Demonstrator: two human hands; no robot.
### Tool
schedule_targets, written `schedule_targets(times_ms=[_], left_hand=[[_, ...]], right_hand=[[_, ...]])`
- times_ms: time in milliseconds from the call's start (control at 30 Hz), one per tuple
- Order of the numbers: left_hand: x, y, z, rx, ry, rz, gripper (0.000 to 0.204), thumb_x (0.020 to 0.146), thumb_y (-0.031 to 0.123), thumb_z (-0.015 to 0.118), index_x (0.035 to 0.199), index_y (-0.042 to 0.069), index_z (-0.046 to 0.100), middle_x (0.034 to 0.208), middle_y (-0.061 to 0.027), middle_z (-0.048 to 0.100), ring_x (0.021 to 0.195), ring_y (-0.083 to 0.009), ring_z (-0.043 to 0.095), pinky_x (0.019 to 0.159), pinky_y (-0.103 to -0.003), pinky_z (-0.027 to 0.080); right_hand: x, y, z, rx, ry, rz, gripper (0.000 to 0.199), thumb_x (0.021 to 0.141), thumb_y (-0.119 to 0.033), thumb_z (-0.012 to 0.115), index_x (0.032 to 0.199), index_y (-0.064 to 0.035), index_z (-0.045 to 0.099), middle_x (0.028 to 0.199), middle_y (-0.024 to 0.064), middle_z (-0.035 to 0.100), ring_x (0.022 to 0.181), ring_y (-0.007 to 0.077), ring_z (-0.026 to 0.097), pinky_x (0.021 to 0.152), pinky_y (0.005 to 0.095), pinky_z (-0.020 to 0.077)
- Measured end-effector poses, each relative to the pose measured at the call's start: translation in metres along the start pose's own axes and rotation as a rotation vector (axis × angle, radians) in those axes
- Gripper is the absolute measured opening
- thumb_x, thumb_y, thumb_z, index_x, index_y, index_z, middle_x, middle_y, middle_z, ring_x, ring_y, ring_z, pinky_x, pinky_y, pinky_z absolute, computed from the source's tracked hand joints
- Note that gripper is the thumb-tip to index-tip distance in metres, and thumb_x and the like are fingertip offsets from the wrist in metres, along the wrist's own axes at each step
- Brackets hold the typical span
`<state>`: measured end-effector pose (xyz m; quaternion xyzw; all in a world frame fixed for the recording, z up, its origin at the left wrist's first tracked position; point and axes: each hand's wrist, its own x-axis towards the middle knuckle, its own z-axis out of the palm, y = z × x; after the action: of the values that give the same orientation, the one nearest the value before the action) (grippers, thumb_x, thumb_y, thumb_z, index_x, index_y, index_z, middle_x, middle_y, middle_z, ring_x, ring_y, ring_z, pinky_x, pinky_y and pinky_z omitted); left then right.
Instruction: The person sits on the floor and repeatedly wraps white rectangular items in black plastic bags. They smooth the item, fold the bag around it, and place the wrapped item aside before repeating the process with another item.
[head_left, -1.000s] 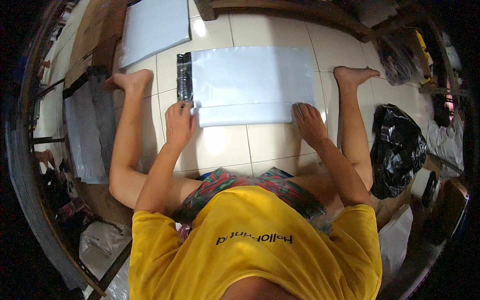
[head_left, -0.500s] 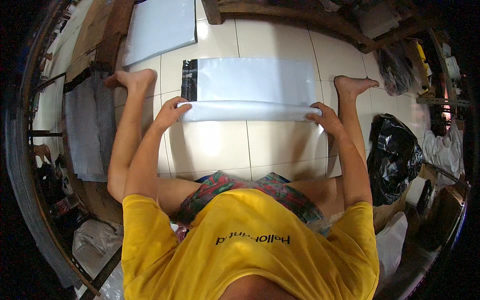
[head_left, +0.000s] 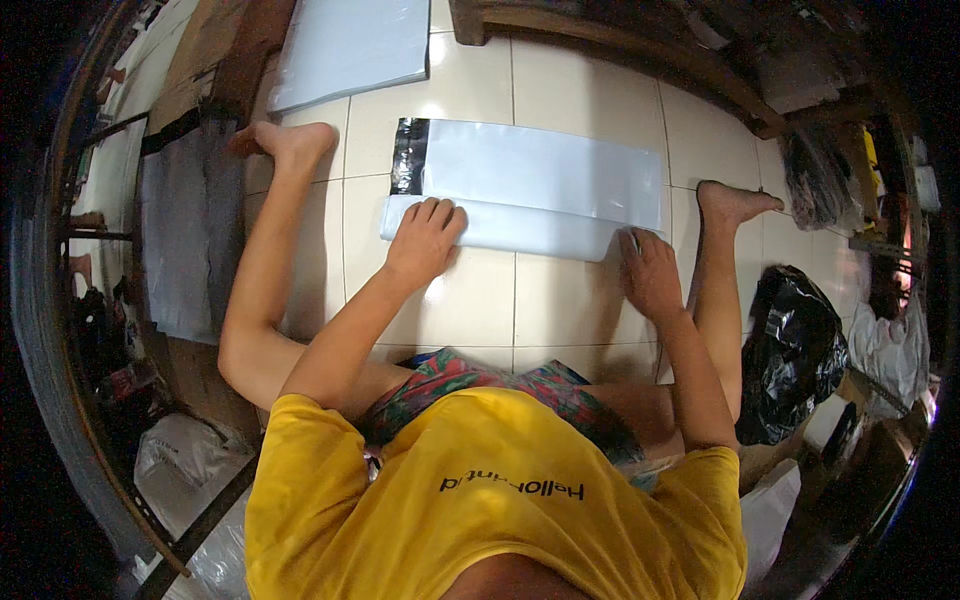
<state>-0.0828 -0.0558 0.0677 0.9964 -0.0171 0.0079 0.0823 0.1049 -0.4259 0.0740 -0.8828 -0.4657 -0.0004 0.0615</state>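
On the tiled floor in front of me lies a white plastic mailing bag (head_left: 545, 172) with a glossy black strip along its left end. Its near side is folded over into a long white flap (head_left: 530, 228). My left hand (head_left: 428, 238) lies on the left part of this flap, fingers spread flat and holding nothing. At the flap's right end my right hand (head_left: 652, 270) rests with its fingertips on the fold, palm down and fingers stretched out. The right fingers partly cover that corner.
A stack of white bags (head_left: 350, 55) lies at the far left. Grey plastic sheets (head_left: 185, 240) hang over a box left of my leg. A black plastic bag (head_left: 795, 350) sits at the right. Wooden furniture legs (head_left: 468, 22) stand at the back.
Both hands had held the rolled edge at its ends. The left hand has moved inward onto the flap and lies flat; the right has loosened over its end. The fold now lies flatter.
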Motion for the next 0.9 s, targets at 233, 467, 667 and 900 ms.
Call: schedule_targets(times_ms=[233, 467, 667, 900], left_hand=[[0.048, -0.041, -0.036, -0.243, -0.272, -0.136, 0.030, 0.084, 0.024, 0.063, 0.106, 0.004, 0.066, 0.092, -0.0158, 0.068, 0.090, -0.0347, 0.065, 0.085, -0.048, 0.051], [0.063, -0.002, 0.000, -0.100, 0.180, 0.140, 0.053, 0.078, 0.025, 0.071, 0.124, 0.007, 0.054, 0.125, -0.0155, 0.054, 0.123, -0.0330, 0.049, 0.108, -0.057, 0.036], [0.094, 0.003, 0.010, 0.002, -0.104, 0.019, 0.048, 0.078, 0.025, 0.071, 0.117, 0.002, 0.057, 0.119, -0.0188, 0.060, 0.114, -0.0328, 0.057, 0.099, -0.047, 0.046], [0.132, -0.021, -0.015, -0.065, 0.238, -0.097, 0.044, 0.082, 0.025, 0.067, 0.118, 0.002, 0.059, 0.114, -0.0202, 0.062, 0.115, -0.0360, 0.058, 0.106, -0.050, 0.039]], right_hand=[[0.041, 0.039, -0.003, 0.246, -0.277, 0.149, 0.057, 0.082, -0.024, 0.076, 0.132, -0.0075, 0.053, 0.125, 0.0241, 0.062, 0.117, 0.0411, 0.059, 0.099, 0.0489, 0.0481], [0.078, 0.068, 0.017, 0.297, 0.055, 0.172, 0.053, 0.080, -0.026, 0.080, 0.120, -0.0032, 0.056, 0.113, 0.0205, 0.062, 0.102, 0.0416, 0.059, 0.091, 0.0492, 0.0486], [0.087, -0.004, 0.005, 0.004, 0.052, -0.169, 0.065, 0.076, -0.020, 0.081, 0.134, -0.0072, 0.055, 0.126, 0.0224, 0.058, 0.118, 0.0390, 0.054, 0.100, 0.0462, 0.0455], [0.163, 0.024, -0.040, 0.527, -0.518, 0.285, 0.045, 0.086, -0.031, 0.073, 0.121, -0.0082, 0.057, 0.130, 0.0238, 0.057, 0.120, 0.0388, 0.055, 0.099, 0.0473, 0.0483]])
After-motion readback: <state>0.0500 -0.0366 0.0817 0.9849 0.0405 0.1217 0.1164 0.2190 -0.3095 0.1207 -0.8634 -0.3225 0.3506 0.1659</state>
